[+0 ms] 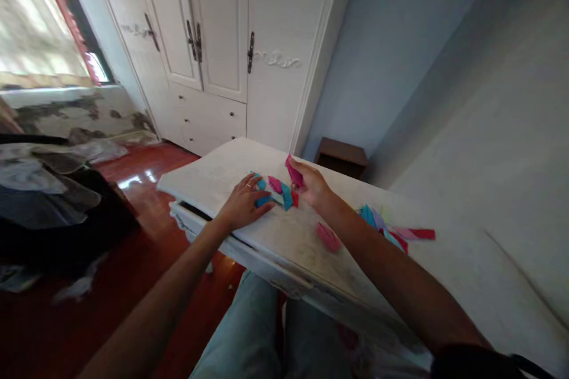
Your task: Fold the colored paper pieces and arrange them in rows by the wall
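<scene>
Above white table [208, 174]: right hand [312, 185] pinches one pink piece [293, 171]; left hand [242, 206], loosely spread, touches blue pieces [263, 200].

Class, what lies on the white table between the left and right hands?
The head view shows a pink folded papery piece, a teal papery strip and, nearest the right hand, a red papery piece, among others.
</scene>
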Motion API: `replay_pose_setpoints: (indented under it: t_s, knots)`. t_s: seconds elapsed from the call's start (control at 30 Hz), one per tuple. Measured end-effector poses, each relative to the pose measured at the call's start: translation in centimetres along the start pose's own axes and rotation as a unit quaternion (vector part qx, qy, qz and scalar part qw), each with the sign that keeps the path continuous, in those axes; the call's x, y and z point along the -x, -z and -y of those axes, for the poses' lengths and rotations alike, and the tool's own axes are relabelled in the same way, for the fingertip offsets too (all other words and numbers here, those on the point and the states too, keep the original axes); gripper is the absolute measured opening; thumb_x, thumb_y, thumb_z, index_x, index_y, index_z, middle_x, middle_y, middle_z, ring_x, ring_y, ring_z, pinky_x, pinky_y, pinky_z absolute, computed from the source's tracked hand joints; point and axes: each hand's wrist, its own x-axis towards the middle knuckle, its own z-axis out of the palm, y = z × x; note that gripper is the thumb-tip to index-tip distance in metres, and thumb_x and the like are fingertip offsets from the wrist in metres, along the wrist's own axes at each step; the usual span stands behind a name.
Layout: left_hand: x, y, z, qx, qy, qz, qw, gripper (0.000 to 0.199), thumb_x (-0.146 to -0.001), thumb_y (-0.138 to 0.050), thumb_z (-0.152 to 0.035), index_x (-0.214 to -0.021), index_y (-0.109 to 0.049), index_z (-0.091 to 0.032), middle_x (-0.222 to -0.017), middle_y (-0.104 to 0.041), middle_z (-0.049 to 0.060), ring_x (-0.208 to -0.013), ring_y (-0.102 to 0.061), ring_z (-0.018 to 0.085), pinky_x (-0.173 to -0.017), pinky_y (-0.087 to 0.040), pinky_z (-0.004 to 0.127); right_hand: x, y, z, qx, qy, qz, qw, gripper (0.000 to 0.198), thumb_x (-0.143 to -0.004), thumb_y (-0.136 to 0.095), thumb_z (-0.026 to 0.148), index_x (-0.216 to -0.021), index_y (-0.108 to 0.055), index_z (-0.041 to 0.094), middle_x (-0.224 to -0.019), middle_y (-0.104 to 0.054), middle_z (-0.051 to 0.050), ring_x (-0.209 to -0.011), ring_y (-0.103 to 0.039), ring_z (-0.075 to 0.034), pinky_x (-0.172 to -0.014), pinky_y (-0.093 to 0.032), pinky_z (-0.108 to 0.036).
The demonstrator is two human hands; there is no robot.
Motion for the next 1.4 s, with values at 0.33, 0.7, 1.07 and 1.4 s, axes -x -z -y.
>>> replay_pose_setpoints:
  t_s: [0.33, 0.7, 1.07, 1.4]
  knots:
    - [0.1, 0.2, 0.6, 0.183, 0.151, -0.166, 0.957, 0.050, -0.086, -0.050, -0.051, -0.120, -0.055, -0.016, -0.123, -0.059, 0.013, -0.116, -0.054, 0.026, -0.100, -0.042, 0.044, -0.4, -0.8, -0.9, 0.007, -0.137, 0.090, 0.986, 0.027, -0.096, -0.049, 0.035, -0.079, -0.057, 0.015, -0.065, -0.061, -0.002, -0.053, -0.057, -0.011, -0.050, -0.049, -0.021]
    - [-0.2, 0.4, 1.3, 0.239, 0.297, -0.264, 0.886, 0.053, -0.093, -0.035, -0.053, -0.124, -0.053, -0.014, -0.129, -0.056, 0.015, -0.122, -0.051, 0.024, -0.105, -0.038, 0.041, 0.6, -3.9, -0.9, 0.013, -0.130, 0.264, 0.956, 0.065, -0.092, -0.042, 0.059, -0.136, -0.037, 0.012, -0.132, -0.054, -0.019, -0.116, -0.057, -0.021, -0.105, -0.040, -0.042]
    - [-0.1, -0.1, 1.5, 0.145, 0.212, -0.170, 0.951, 0.056, -0.089, -0.044, -0.044, -0.133, -0.044, -0.010, -0.147, -0.036, 0.020, -0.140, -0.028, 0.029, -0.115, -0.023, 0.049, 3.5, 12.6, 4.2, 0.157, 0.010, 0.121, 0.980, 0.033, -0.094, -0.046, 0.046, -0.100, -0.065, 0.020, -0.105, -0.071, -0.009, -0.085, -0.069, -0.017, -0.080, -0.054, -0.033]
    - [-0.7, 1.6, 0.2, 0.051, 0.320, -0.186, 0.928, 0.057, -0.087, -0.035, -0.046, -0.119, -0.057, -0.004, -0.119, -0.059, 0.024, -0.116, -0.054, 0.035, -0.101, -0.041, 0.050, 10.8, 35.4, 10.2, 0.612, 0.171, -0.195, 0.747, 0.052, -0.060, -0.054, 0.011, -0.110, -0.066, 0.018, -0.124, -0.063, -0.010, -0.119, -0.056, -0.028, -0.102, -0.043, -0.046]
